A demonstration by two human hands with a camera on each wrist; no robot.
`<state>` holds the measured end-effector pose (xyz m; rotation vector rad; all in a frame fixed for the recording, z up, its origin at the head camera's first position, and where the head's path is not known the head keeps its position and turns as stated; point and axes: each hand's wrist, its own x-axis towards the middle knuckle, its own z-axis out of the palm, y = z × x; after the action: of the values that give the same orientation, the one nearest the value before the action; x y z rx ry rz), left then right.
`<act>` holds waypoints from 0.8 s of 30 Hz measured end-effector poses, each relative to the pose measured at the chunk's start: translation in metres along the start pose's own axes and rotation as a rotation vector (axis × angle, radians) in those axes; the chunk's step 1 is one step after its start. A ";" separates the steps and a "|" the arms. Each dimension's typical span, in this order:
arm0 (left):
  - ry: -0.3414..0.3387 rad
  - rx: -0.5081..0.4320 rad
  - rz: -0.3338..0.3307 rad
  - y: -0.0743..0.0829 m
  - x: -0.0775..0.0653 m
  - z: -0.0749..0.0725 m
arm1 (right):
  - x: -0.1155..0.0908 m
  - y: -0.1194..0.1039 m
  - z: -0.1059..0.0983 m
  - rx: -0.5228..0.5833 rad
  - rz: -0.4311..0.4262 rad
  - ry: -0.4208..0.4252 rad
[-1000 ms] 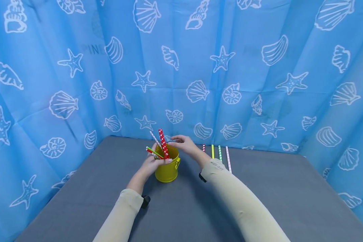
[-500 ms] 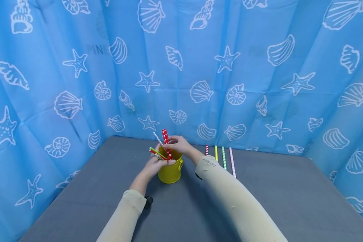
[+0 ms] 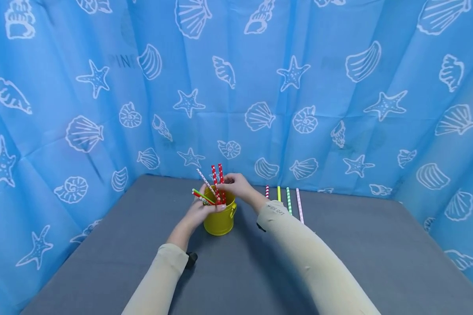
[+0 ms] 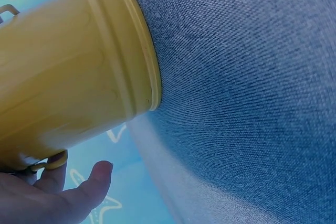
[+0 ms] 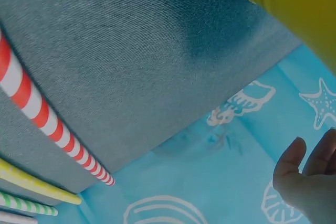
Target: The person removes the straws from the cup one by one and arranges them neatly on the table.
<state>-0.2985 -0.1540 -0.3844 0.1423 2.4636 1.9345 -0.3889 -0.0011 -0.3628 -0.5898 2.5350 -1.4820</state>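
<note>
A small yellow metal bucket [image 3: 218,224] stands on the grey cloth and holds several paper straws. My left hand [image 3: 196,215] grips its left side near the rim, thumb along the front; in the left wrist view, fingers [image 4: 94,187] show beside the bucket's handle lug. Over the mouth, my right hand [image 3: 240,188] pinches a red white-dotted straw [image 3: 220,169] standing upright. A second red dotted straw [image 3: 213,173] is just left of it. A white patterned straw [image 3: 202,176] and a green straw [image 3: 200,194] lean left. The straws' lower ends are hidden inside.
Right of the bucket a row of straws lies on the table: a red-and-white striped straw [image 5: 47,114], a yellow straw [image 3: 278,192], a green-striped straw [image 3: 289,201] and a pale pink straw [image 3: 299,205]. A blue shell-print curtain [image 3: 256,78] hangs behind.
My right hand has moved left from the bucket's right rim to the red dotted straws. These two straws overlapped before and now stand slightly apart. My left hand stays at the bucket.
</note>
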 end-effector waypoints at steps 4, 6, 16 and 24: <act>-0.010 -0.017 0.012 0.001 0.002 0.000 | -0.004 -0.001 -0.006 0.001 -0.002 0.009; -0.008 -0.013 0.000 0.001 0.002 0.000 | -0.006 0.000 -0.009 0.006 -0.004 0.012; -0.003 0.017 -0.047 0.001 0.000 0.001 | -0.026 -0.001 -0.022 0.000 -0.021 0.043; -0.001 0.017 -0.028 0.002 -0.001 0.000 | -0.044 -0.012 -0.036 0.039 0.016 0.084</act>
<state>-0.2975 -0.1536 -0.3827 0.1084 2.4687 1.9027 -0.3574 0.0406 -0.3377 -0.5113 2.5603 -1.5790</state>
